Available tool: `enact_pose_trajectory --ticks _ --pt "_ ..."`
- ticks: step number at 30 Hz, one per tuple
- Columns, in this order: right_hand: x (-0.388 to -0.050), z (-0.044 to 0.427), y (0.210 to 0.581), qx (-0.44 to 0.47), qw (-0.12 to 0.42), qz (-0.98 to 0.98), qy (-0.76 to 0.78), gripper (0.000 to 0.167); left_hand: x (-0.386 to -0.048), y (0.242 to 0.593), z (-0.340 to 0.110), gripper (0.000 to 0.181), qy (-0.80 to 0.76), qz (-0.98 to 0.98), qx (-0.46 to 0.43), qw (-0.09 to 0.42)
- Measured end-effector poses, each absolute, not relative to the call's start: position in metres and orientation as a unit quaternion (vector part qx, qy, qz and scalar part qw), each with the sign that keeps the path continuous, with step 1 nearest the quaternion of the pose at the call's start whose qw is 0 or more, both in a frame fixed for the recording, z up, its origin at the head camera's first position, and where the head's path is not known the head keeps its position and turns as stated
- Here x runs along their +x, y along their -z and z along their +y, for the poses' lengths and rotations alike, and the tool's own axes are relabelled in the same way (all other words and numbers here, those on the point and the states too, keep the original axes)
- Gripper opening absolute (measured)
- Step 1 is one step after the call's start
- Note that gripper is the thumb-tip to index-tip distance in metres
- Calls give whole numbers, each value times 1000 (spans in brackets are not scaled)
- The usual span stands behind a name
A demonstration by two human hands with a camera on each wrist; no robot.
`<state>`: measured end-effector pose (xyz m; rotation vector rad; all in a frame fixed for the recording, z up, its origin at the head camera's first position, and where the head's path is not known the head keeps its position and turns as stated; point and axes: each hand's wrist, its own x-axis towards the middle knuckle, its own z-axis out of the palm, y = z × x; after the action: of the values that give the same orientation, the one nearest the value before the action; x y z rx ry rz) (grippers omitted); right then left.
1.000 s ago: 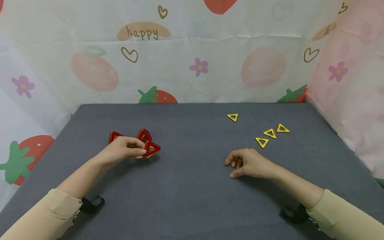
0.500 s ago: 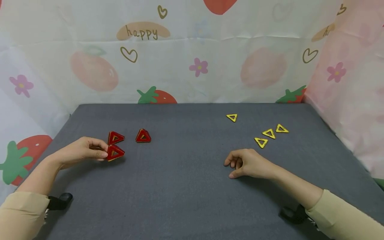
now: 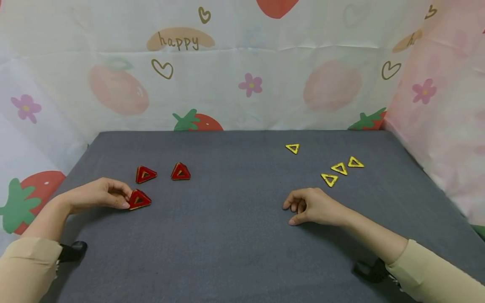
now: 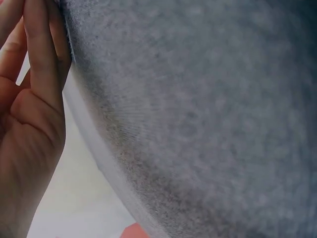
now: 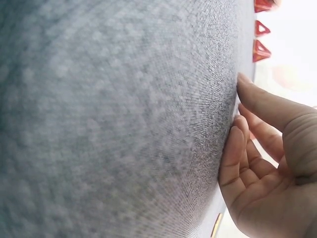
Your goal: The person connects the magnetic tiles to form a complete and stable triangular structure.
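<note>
At the left of the table, my left hand point(image 3: 100, 195) pinches the left side of a red pyramid of open triangles point(image 3: 139, 199), low at the tabletop. Two more red pyramids stand behind it, one close by point(image 3: 145, 174) and one farther right point(image 3: 180, 171). In the left wrist view the fingers point(image 4: 42, 54) show at the upper left, but the pyramid does not. My right hand point(image 3: 316, 206) rests on the cloth with its fingers loosely bent and holds nothing. Beyond it lie several flat yellow triangles, the nearest point(image 3: 329, 180) just behind the knuckles.
A dark grey cloth point(image 3: 227, 244) covers the table. The other yellow triangles point(image 3: 339, 168) lie at the right, one point(image 3: 292, 148) near the back edge. A printed curtain point(image 3: 273, 63) stands behind the table and at both sides.
My left hand has carried the red pyramid leftward, then lowered it nearer to me, apart from the other two pyramids. The right hand has stayed in place.
</note>
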<state>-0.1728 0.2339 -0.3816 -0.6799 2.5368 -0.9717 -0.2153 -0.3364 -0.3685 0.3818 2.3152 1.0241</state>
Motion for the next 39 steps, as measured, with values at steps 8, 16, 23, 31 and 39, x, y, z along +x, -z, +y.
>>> enact_pose_trajectory --ticks 8,16,23,31,39 --pt "-172 234 381 -238 168 893 343 29 -217 362 -330 35 -368 872 147 286" --pt "-172 235 381 -237 164 895 340 29 -220 361 -328 40 -365 873 150 287" --pt "-173 235 381 -237 165 896 338 29 -217 361 -328 43 -373 874 135 281" --pt "-175 234 381 -242 166 896 334 29 -212 362 -330 47 -374 877 127 273" --pt "-177 236 380 -238 161 899 331 27 -210 365 -330 53 -377 879 112 271"
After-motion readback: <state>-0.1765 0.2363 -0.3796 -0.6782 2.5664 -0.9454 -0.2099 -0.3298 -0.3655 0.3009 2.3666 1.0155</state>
